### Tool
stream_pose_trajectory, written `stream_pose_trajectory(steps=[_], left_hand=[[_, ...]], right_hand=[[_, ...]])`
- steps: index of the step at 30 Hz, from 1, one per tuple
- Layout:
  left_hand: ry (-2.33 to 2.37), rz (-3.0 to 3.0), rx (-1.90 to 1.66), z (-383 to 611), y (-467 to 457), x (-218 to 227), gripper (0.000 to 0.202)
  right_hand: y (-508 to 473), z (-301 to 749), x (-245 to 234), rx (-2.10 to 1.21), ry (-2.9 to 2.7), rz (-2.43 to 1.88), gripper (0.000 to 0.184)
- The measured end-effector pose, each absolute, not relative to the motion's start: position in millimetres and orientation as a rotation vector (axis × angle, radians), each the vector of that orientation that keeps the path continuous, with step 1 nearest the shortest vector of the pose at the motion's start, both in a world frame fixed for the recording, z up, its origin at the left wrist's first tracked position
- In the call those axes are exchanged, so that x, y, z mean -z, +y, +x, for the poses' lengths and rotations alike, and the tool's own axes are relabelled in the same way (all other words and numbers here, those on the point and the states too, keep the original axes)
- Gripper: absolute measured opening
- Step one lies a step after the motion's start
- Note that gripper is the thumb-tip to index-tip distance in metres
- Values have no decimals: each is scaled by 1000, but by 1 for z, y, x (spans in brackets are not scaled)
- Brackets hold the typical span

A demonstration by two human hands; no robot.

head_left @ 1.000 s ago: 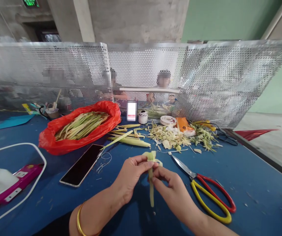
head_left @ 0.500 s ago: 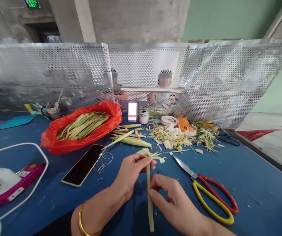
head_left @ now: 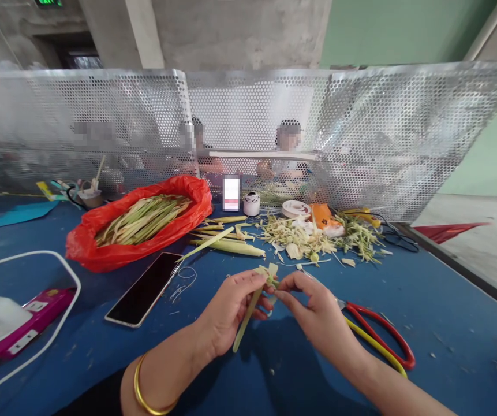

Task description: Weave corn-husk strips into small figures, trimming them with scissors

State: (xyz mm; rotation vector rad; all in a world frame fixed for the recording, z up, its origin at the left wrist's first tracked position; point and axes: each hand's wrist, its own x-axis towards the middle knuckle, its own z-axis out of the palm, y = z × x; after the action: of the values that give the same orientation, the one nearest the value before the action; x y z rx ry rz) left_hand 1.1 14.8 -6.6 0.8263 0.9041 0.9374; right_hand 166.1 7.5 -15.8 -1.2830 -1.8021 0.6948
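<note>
Between thumb and fingers, my left hand pinches a small bundle of folded pale green leaf strips. One flat leaf strip hangs from it, slanting down to the left past my fingers. My right hand closes thumb against forefinger at the bundle's right side, on a short strip end there. The rest of what it grips is too small to see. Red-and-yellow-handled scissors lie on the blue table, their blades mostly hidden behind my right hand.
A red plastic bag holds many leaf strips. A dark phone lies before it. Loose leaves and a heap of scraps are farther back. A pink power strip with a white cable sits left. A perforated metal screen stands behind.
My right hand has moved up from the hanging strip to the bundle's right side. The strip now slants left instead of hanging straight down. The scissors are now partly covered.
</note>
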Motion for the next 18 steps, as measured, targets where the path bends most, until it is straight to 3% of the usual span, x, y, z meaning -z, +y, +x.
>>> stream_pose_trajectory(steps=[5, 9, 18], left_hand=[[945, 787, -941, 3, 16, 7, 20], [955, 770, -920, 3, 17, 7, 15], [988, 953, -886, 3, 16, 10, 26]], right_hand=[[8, 165, 18, -824, -1783, -1218, 8], [9, 167, 19, -767, -1803, -1225, 11], [9, 167, 17, -721, -1900, -1239, 18]])
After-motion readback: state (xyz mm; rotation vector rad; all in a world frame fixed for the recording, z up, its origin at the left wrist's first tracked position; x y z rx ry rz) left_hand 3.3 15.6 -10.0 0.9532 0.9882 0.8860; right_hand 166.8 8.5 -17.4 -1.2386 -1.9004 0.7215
